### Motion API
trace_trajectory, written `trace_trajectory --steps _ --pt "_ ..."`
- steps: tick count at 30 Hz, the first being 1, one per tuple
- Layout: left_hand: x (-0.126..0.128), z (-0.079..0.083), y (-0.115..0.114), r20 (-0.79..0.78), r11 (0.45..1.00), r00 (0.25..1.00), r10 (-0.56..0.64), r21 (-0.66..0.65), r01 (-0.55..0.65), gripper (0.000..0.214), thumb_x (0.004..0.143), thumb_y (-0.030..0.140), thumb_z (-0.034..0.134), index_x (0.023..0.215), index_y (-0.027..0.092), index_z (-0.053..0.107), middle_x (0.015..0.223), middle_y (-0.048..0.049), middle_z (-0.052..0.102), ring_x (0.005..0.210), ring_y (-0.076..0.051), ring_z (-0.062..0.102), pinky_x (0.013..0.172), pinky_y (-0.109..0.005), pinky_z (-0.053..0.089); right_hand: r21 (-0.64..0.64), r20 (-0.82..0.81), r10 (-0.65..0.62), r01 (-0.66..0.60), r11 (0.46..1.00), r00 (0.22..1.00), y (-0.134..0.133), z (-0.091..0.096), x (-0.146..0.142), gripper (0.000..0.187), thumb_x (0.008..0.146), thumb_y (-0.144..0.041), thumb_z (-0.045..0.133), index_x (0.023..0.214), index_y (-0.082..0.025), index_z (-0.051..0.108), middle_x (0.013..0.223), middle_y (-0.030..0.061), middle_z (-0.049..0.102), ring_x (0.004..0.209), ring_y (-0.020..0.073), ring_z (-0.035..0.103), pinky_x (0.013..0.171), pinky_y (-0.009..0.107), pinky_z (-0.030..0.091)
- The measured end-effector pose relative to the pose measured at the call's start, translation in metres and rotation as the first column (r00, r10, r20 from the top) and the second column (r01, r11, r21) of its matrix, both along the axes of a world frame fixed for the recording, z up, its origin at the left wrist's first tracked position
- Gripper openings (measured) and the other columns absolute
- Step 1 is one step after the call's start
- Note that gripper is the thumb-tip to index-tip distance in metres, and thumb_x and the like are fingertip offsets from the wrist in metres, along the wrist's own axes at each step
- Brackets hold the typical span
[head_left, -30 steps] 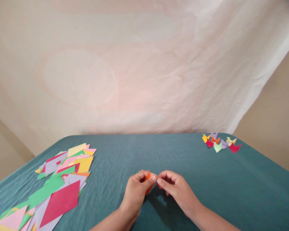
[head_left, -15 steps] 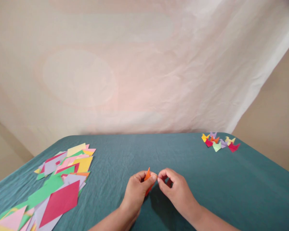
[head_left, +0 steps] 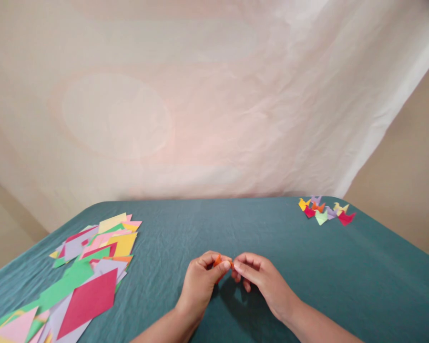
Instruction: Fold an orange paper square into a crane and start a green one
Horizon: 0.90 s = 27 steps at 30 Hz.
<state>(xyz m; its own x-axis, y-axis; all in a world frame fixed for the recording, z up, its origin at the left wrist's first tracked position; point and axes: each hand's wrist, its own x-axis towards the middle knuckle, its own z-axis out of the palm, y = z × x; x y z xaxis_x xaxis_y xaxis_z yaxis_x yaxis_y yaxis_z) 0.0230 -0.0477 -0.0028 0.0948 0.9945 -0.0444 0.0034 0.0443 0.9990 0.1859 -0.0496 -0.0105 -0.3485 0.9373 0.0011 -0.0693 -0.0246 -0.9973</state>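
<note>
A small folded piece of orange paper is pinched between the thumb and fingers of my left hand, which cover most of it. My right hand meets it from the right, thumb and forefinger closed on the orange tip that sticks out between the two hands. Its other fingers curl loosely below. Both hands are just above the cloth, with a shadow under them. The exact shape of the folded paper is hidden.
A dark green cloth covers the table. Loose, overlapping sheets of coloured paper spread along the left side. Several small folded paper birds stand at the far right. Behind the table hangs a pale sheet.
My right thumb and forefinger have come onto the orange paper's tip, and the lower fingers have uncurled a little. The orange paper has tilted in my left hand and shows less.
</note>
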Motion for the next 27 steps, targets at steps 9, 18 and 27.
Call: trace_trajectory --steps 9,18,27 --pt "-0.007 0.002 0.005 0.023 0.991 0.991 -0.132 0.017 0.132 0.024 0.067 0.036 0.073 0.065 0.013 0.072 0.065 -0.002 0.058 0.053 -0.008 0.044 0.049 -0.019 0.031 0.022 0.028 0.02 -0.021 1.0 0.999 -0.001 0.005 0.005 0.029 0.082 -0.044 0.058 0.077 -0.016 0.066 0.07 0.0024 0.063 0.061 0.012 0.053 0.053 0.021 0.039" --pt "-0.01 0.01 0.004 -0.11 0.976 0.988 -0.108 0.178 0.126 0.011 0.071 0.026 0.071 0.068 0.016 0.074 0.069 -0.0048 0.062 0.068 -0.016 0.057 0.067 -0.025 0.044 -0.101 -0.096 0.046 -0.055 0.993 0.994 0.0 0.006 0.004 0.025 0.079 -0.039 0.063 0.077 -0.014 0.066 0.068 0.0018 0.063 0.056 0.0095 0.05 0.051 0.02 0.035" --pt "-0.007 0.011 -0.002 -0.335 0.954 0.942 0.0 0.283 0.1 0.009 0.074 0.019 0.066 0.071 0.019 0.074 0.074 -0.0035 0.065 0.073 -0.016 0.061 0.07 -0.024 0.045 0.083 0.17 -0.032 0.018 0.996 0.985 -0.001 0.005 0.004 0.02 0.083 -0.034 0.057 0.078 -0.016 0.064 0.067 0.0 0.06 0.059 0.0119 0.052 0.052 0.021 0.037"
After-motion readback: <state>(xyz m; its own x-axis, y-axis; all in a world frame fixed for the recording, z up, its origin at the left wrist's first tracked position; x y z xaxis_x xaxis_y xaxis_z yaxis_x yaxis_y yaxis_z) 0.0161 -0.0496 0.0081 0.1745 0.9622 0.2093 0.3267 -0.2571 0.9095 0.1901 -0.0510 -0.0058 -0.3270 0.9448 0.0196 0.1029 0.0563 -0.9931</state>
